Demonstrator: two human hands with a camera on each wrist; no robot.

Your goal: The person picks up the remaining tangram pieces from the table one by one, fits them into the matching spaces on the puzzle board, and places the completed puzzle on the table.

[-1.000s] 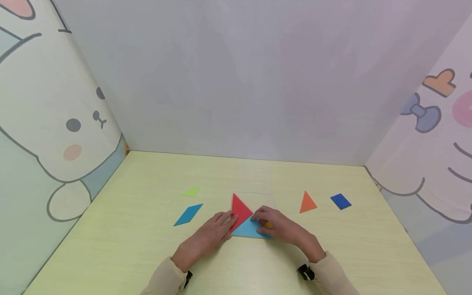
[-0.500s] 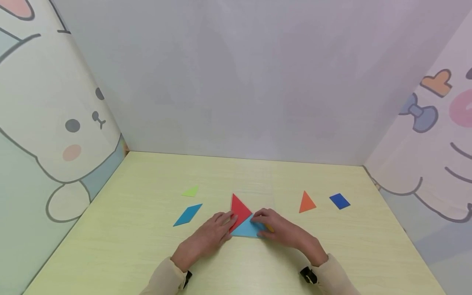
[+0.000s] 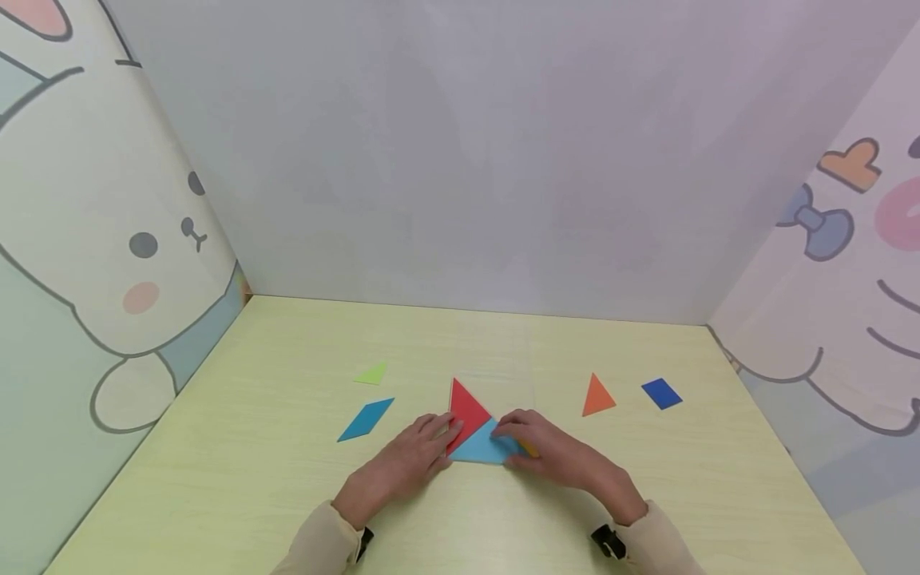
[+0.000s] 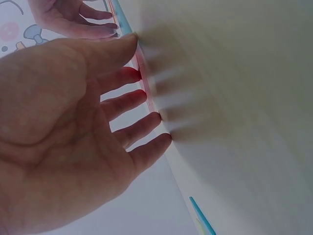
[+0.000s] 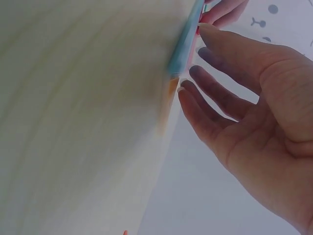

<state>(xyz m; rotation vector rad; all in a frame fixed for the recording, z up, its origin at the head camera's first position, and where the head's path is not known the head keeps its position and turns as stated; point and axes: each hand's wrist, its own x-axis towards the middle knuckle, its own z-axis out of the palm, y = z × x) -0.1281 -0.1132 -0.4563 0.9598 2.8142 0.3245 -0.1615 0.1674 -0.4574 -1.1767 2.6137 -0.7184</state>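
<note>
A red triangle [image 3: 465, 403] and a light blue triangle [image 3: 480, 444] lie flat on the table with their long edges together. My left hand [image 3: 408, 457] rests its fingertips on the red triangle's left side; in the left wrist view that hand [image 4: 73, 107] has its fingers spread and nearly straight. Over the light blue triangle's right end is my right hand [image 3: 553, 449], touching it with loosely bent fingers. A yellow-orange piece [image 3: 528, 448] shows under this hand, mostly hidden. In the right wrist view the same hand [image 5: 259, 98] has thumb and fingers apart, near the blue triangle's edge.
On the wooden table [image 3: 287, 495], a green triangle [image 3: 372, 374] and a blue parallelogram [image 3: 366, 420] lie to the left. An orange triangle [image 3: 598, 396] and a dark blue square [image 3: 662, 393] lie to the right. A grey wall [image 3: 460, 160] stands behind.
My right hand has shifted slightly right and toward the body along the light blue triangle. The left hand and both triangles look unmoved.
</note>
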